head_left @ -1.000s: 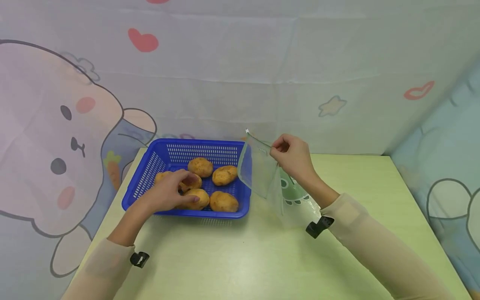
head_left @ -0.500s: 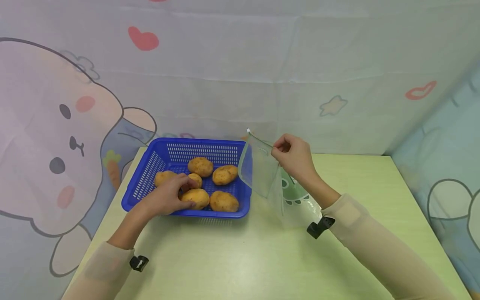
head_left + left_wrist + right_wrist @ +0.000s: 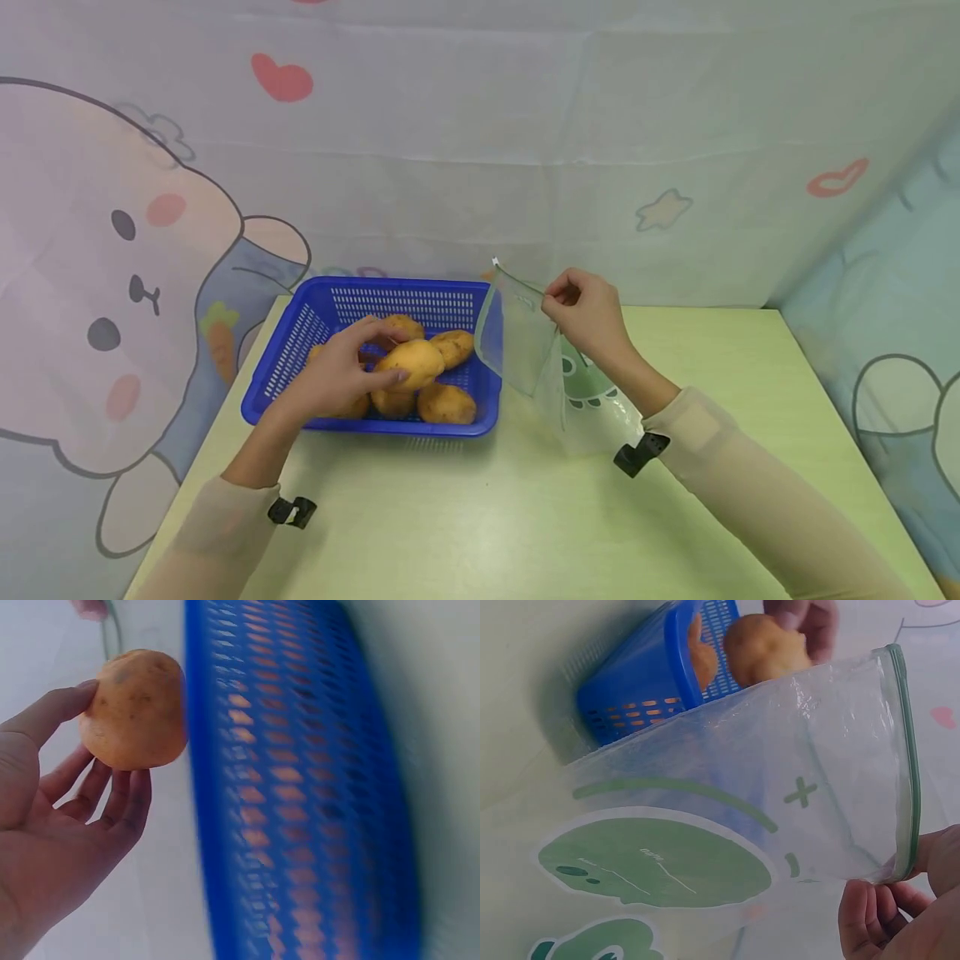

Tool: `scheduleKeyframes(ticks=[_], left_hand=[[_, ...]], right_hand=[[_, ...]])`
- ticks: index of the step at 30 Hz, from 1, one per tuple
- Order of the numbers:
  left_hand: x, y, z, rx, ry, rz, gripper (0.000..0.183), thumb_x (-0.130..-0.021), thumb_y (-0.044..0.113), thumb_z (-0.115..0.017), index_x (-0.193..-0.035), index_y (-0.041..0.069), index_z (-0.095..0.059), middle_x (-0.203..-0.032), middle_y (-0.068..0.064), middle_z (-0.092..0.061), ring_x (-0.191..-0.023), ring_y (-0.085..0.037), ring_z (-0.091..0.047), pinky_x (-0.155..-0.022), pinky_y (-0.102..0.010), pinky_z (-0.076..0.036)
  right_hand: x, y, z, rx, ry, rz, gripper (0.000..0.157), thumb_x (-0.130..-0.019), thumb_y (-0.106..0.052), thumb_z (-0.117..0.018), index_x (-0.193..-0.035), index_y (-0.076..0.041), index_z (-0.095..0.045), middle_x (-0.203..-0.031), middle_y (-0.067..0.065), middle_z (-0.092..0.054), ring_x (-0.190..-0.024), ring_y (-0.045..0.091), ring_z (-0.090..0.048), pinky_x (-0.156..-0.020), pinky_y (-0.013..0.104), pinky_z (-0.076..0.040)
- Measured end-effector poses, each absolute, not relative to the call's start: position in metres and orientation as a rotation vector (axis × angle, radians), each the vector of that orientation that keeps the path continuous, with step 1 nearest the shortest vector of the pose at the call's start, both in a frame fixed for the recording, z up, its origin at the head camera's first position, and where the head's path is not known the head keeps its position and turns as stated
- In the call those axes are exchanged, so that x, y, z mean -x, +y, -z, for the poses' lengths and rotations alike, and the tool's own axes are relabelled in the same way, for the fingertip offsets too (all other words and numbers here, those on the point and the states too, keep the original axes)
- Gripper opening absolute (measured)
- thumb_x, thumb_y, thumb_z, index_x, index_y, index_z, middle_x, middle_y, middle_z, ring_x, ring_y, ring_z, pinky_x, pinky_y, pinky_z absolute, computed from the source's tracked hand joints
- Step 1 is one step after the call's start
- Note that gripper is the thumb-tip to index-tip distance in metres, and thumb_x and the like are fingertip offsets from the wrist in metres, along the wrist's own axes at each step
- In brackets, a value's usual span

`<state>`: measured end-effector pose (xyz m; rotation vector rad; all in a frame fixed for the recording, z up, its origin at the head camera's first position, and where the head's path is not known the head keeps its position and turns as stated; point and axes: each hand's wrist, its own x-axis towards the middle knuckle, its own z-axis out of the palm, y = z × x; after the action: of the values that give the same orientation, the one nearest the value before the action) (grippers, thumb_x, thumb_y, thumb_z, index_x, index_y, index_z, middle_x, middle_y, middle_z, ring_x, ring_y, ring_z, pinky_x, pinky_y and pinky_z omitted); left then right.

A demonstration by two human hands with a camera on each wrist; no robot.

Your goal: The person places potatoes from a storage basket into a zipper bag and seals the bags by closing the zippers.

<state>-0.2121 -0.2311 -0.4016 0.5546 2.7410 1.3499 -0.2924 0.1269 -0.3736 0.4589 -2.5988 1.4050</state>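
Note:
My left hand [image 3: 337, 367] grips a yellow-brown potato [image 3: 414, 365] between thumb and fingers, raised over the blue plastic basket [image 3: 258, 400]. In the left wrist view the thumb lies on one side of the potato [image 3: 135, 712] and the fingers curl beneath it. Several other potatoes sit in the basket, one of them a potato [image 3: 447, 404] at the front right. My right hand [image 3: 588, 312] pinches the green-edged top of a clear zip bag [image 3: 525, 342] with a green cartoon print. The bag hangs beside the basket with its mouth spread apart.
A pale green table [image 3: 480, 517] lies under the basket and bag. Behind it hangs a light cloth backdrop [image 3: 465, 108] printed with a bear, hearts and a star. The basket's right rim stands close against the bag.
My left hand has closed round a potato and lifted it from the basket, moving a little right. The remaining potatoes have shifted. My right hand and the bag stay nearly still.

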Motion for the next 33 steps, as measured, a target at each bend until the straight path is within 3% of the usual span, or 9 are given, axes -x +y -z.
scheduleKeyframes(ticks=[12,33], left_hand=[[0.239,-0.161,0.363,-0.651,2.645,-1.610,0.045,-0.095,0.023,-0.083,-0.136,0.012,-0.067,-0.134,-0.004,-0.062,-0.124,-0.024,-0.060,-0.107,-0.043,-0.053],[0.257,-0.107,0.374,-0.732,2.619,-1.598,0.042,-0.095,0.019,-0.082,-0.134,0.007,-0.069,-0.129,-0.007,-0.063,-0.119,-0.023,-0.063,-0.101,-0.043,-0.056]], right_hand=[[0.292,0.128,0.374,-0.469,-2.584,-1.430,0.005,-0.094,-0.006,-0.066,-0.093,-0.006,-0.071,-0.081,0.009,-0.069,-0.059,0.022,-0.063,-0.057,0.029,-0.054],[0.295,0.129,0.371,-0.425,-2.569,-1.463,0.006,-0.091,-0.007,-0.067,-0.093,-0.004,-0.071,-0.080,0.010,-0.067,-0.058,0.022,-0.062,-0.052,0.027,-0.054]])
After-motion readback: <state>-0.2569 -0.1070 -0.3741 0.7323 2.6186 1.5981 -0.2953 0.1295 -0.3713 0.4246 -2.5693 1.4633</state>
